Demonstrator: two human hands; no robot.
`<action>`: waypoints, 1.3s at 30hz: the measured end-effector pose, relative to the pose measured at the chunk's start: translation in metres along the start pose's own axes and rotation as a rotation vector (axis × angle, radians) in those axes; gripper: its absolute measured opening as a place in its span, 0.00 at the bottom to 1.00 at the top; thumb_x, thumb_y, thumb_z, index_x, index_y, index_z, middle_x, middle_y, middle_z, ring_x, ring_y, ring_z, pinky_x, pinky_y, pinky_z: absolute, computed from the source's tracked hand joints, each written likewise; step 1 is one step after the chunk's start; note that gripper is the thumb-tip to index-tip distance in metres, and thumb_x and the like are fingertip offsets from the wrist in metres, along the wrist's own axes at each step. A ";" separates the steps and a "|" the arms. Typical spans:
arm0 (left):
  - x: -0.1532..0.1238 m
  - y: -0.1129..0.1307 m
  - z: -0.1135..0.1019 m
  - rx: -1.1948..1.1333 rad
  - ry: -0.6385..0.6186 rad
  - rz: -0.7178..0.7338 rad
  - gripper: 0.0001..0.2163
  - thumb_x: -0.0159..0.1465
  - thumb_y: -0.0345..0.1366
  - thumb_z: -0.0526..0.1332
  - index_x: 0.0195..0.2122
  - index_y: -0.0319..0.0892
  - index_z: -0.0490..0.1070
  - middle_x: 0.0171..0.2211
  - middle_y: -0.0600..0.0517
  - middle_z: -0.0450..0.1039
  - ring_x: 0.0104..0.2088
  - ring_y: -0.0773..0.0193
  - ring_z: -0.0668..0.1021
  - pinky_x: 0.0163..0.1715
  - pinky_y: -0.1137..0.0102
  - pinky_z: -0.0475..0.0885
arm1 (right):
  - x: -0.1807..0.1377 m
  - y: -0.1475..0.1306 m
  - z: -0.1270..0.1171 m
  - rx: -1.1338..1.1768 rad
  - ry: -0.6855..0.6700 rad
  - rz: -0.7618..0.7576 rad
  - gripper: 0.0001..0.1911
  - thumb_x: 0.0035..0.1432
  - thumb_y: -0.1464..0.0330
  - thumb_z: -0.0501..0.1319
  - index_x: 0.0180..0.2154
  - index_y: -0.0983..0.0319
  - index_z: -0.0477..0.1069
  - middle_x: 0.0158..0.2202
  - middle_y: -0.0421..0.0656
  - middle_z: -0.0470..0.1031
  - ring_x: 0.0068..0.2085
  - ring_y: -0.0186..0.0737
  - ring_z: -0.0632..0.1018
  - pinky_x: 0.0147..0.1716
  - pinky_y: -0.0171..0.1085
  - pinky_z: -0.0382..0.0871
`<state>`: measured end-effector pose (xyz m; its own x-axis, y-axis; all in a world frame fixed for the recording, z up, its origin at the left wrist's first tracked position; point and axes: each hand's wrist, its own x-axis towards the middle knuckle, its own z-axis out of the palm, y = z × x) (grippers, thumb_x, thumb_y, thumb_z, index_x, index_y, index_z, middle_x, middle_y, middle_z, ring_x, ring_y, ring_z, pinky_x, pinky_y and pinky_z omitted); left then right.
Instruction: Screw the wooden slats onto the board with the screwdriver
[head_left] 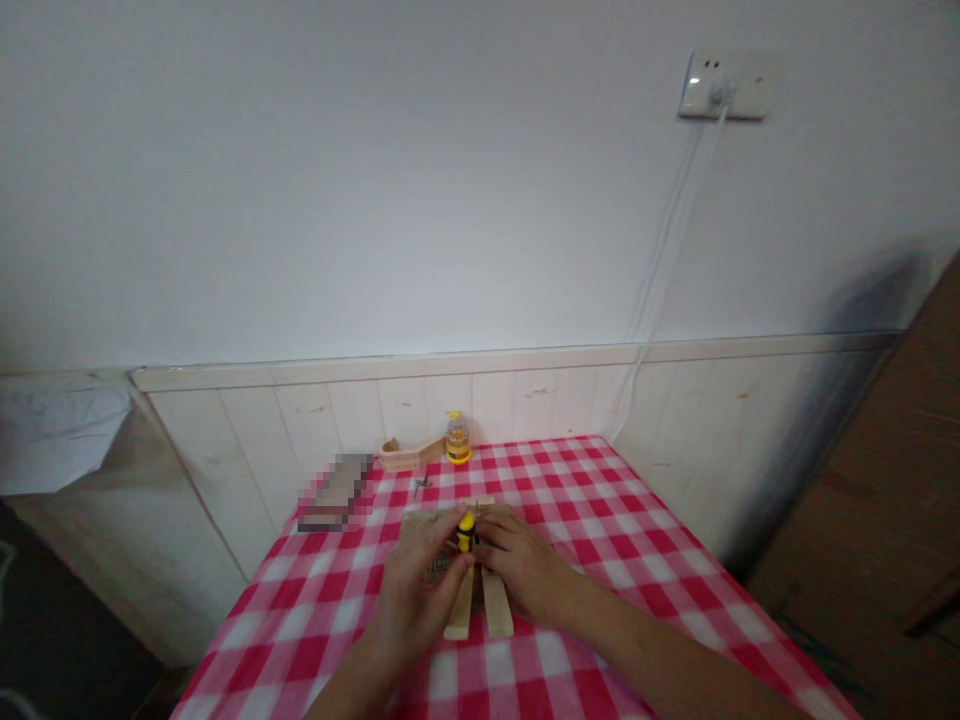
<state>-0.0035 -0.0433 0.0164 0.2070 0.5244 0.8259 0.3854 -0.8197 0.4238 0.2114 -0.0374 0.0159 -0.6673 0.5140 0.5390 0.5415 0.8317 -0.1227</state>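
Note:
My left hand (411, 585) is closed, thumb and fingers around the yellow and black handle of a screwdriver (466, 531), which stands roughly upright. From the other side, my right hand (521, 558) bends its fingers over a light wooden piece (496, 605) right beside the screwdriver. Two wooden strips of this piece point toward me, with a narrow gap between them. Beneath my hands lies a flat brownish item (438, 566) with printed marks, mostly covered. The screwdriver's tip is hidden.
A red and white checked cloth (600, 600) covers the table. At the back stand a clear container with a yellow base (458, 440) and a curved wooden part (403, 456). Small dark metal pieces (422, 484) lie nearer. A blurred-out flat object (337, 492) is at left.

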 end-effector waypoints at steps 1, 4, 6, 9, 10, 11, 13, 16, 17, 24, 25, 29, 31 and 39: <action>0.000 -0.001 0.000 -0.002 -0.003 0.006 0.20 0.69 0.32 0.63 0.62 0.49 0.70 0.51 0.46 0.79 0.45 0.56 0.84 0.42 0.63 0.82 | 0.001 -0.001 -0.001 0.009 0.004 -0.006 0.17 0.71 0.66 0.62 0.58 0.60 0.74 0.60 0.53 0.77 0.64 0.48 0.73 0.66 0.52 0.66; -0.002 -0.001 0.002 -0.009 -0.011 0.021 0.21 0.69 0.33 0.64 0.63 0.49 0.70 0.51 0.46 0.79 0.44 0.56 0.84 0.42 0.63 0.82 | 0.002 -0.002 -0.003 0.026 0.011 -0.012 0.19 0.70 0.65 0.63 0.59 0.60 0.73 0.60 0.53 0.77 0.64 0.49 0.73 0.66 0.52 0.65; -0.002 -0.001 0.002 -0.008 -0.012 0.024 0.21 0.70 0.33 0.64 0.63 0.50 0.70 0.50 0.47 0.79 0.43 0.56 0.84 0.41 0.64 0.82 | 0.002 -0.002 -0.002 0.026 0.004 -0.002 0.19 0.70 0.65 0.62 0.60 0.60 0.73 0.60 0.53 0.77 0.64 0.49 0.73 0.66 0.52 0.65; -0.002 -0.001 0.001 0.000 -0.004 0.025 0.21 0.70 0.33 0.63 0.64 0.49 0.69 0.50 0.47 0.80 0.42 0.57 0.84 0.41 0.64 0.82 | 0.001 -0.001 -0.001 0.013 0.001 0.003 0.17 0.70 0.65 0.62 0.58 0.60 0.74 0.59 0.53 0.77 0.63 0.49 0.74 0.66 0.51 0.66; -0.002 -0.001 0.000 0.004 0.004 0.030 0.21 0.70 0.32 0.63 0.63 0.49 0.70 0.50 0.47 0.80 0.41 0.58 0.84 0.41 0.65 0.81 | 0.001 -0.001 -0.001 0.011 0.003 0.000 0.17 0.70 0.65 0.62 0.58 0.61 0.74 0.59 0.53 0.78 0.63 0.49 0.74 0.66 0.51 0.66; -0.001 -0.001 -0.001 0.006 0.015 0.037 0.21 0.70 0.32 0.63 0.63 0.49 0.70 0.49 0.47 0.80 0.41 0.58 0.84 0.41 0.65 0.81 | 0.000 -0.001 -0.001 0.011 0.005 -0.005 0.17 0.70 0.66 0.63 0.58 0.61 0.74 0.58 0.53 0.78 0.63 0.49 0.74 0.66 0.51 0.66; 0.000 -0.001 -0.002 0.008 0.030 0.053 0.20 0.70 0.32 0.63 0.62 0.48 0.70 0.49 0.47 0.80 0.41 0.59 0.84 0.41 0.66 0.81 | 0.000 -0.001 0.000 0.014 0.009 -0.009 0.18 0.70 0.66 0.63 0.59 0.60 0.74 0.58 0.52 0.78 0.62 0.48 0.74 0.66 0.52 0.66; 0.002 -0.001 -0.003 0.009 0.021 0.056 0.20 0.70 0.31 0.62 0.62 0.48 0.70 0.49 0.47 0.80 0.42 0.59 0.83 0.42 0.67 0.81 | 0.000 0.000 0.001 0.006 0.018 -0.005 0.17 0.70 0.66 0.63 0.58 0.60 0.74 0.57 0.51 0.79 0.62 0.48 0.75 0.65 0.51 0.67; 0.002 -0.001 -0.003 0.010 0.015 0.054 0.19 0.70 0.31 0.62 0.62 0.48 0.71 0.49 0.47 0.80 0.42 0.59 0.83 0.42 0.67 0.81 | 0.000 0.000 0.001 0.001 0.024 -0.006 0.16 0.70 0.66 0.62 0.57 0.60 0.75 0.57 0.51 0.79 0.61 0.48 0.75 0.65 0.51 0.67; 0.004 0.002 -0.003 -0.010 0.006 0.042 0.19 0.70 0.31 0.63 0.62 0.48 0.71 0.49 0.47 0.80 0.43 0.58 0.83 0.42 0.66 0.81 | -0.001 -0.001 0.000 -0.015 0.036 -0.010 0.17 0.68 0.66 0.64 0.57 0.61 0.75 0.56 0.51 0.79 0.60 0.48 0.76 0.64 0.50 0.68; 0.004 0.002 -0.003 -0.014 0.005 0.046 0.19 0.70 0.31 0.62 0.62 0.49 0.71 0.48 0.47 0.80 0.43 0.58 0.84 0.42 0.66 0.82 | -0.001 -0.001 0.000 -0.013 0.038 -0.010 0.17 0.68 0.67 0.64 0.57 0.60 0.75 0.56 0.51 0.79 0.60 0.48 0.76 0.64 0.50 0.68; 0.005 0.003 -0.004 -0.012 0.022 0.076 0.19 0.71 0.31 0.62 0.63 0.49 0.70 0.50 0.47 0.80 0.45 0.58 0.83 0.43 0.66 0.82 | 0.000 -0.001 0.001 -0.014 0.033 -0.011 0.16 0.70 0.66 0.63 0.57 0.61 0.75 0.57 0.52 0.79 0.62 0.47 0.75 0.66 0.50 0.66; 0.006 0.004 -0.004 -0.010 0.033 0.090 0.19 0.71 0.32 0.63 0.63 0.49 0.70 0.50 0.46 0.80 0.45 0.57 0.83 0.43 0.66 0.82 | -0.001 0.000 0.002 -0.026 0.027 -0.004 0.16 0.70 0.65 0.63 0.57 0.61 0.75 0.57 0.52 0.79 0.62 0.47 0.75 0.66 0.49 0.66; 0.010 0.007 -0.003 0.031 0.107 0.089 0.15 0.71 0.35 0.64 0.59 0.48 0.74 0.44 0.47 0.80 0.38 0.61 0.83 0.38 0.70 0.81 | -0.002 0.000 0.000 -0.043 -0.005 -0.006 0.16 0.68 0.67 0.65 0.56 0.62 0.75 0.57 0.52 0.79 0.62 0.48 0.75 0.67 0.50 0.65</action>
<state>-0.0014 -0.0441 0.0287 0.1453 0.4213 0.8952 0.3981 -0.8532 0.3369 0.2126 -0.0383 0.0148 -0.6731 0.5099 0.5357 0.5585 0.8253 -0.0838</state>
